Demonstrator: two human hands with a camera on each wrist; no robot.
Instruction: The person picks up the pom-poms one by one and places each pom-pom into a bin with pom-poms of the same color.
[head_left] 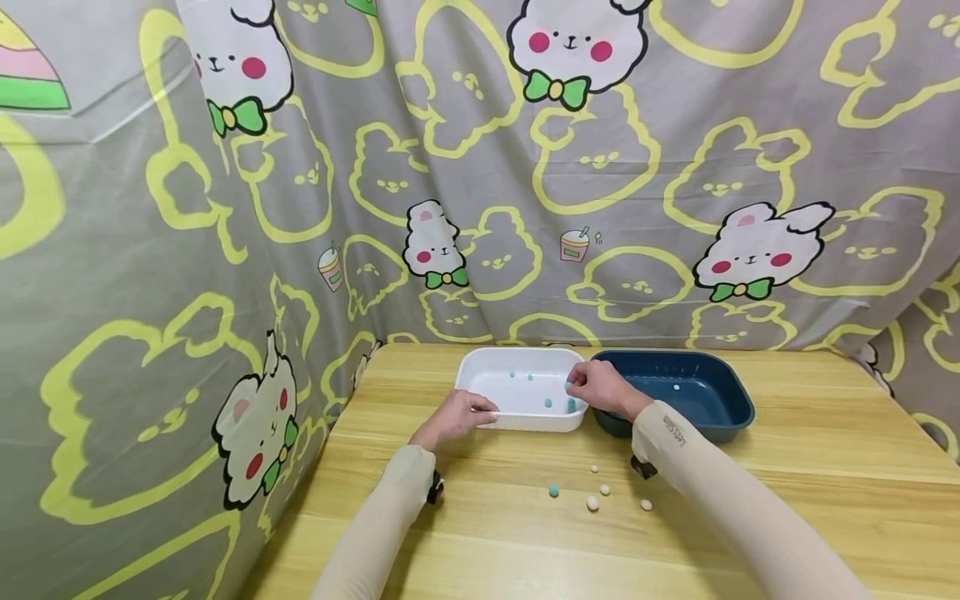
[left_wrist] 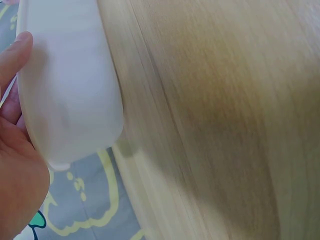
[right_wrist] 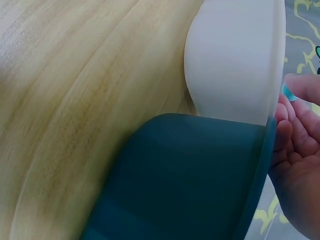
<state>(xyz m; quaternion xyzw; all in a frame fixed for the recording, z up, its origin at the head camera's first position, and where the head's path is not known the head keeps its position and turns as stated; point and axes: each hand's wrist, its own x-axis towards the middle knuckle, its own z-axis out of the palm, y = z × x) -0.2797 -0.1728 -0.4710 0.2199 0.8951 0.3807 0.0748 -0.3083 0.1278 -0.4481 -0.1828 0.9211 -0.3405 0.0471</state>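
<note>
My left hand (head_left: 459,414) grips the near-left rim of a white basin (head_left: 525,423); in the left wrist view its thumb lies on the outer wall. Over the basin's right end, my right hand (head_left: 602,387) pinches a small turquoise ball (right_wrist: 288,92) between thumb and finger. Several turquoise balls, such as this ball (head_left: 548,403), lie on the white basin's floor. A dark blue basin (head_left: 697,398) stands against the white one on the right, partly behind my right wrist. One small white ball (head_left: 677,387) is inside it.
On the wooden table (head_left: 480,533), nearer to me, lie a turquoise ball (head_left: 553,491) and several white balls, the biggest being a white ball (head_left: 592,503). A patterned curtain (head_left: 495,192) hangs behind the basins and along the left side.
</note>
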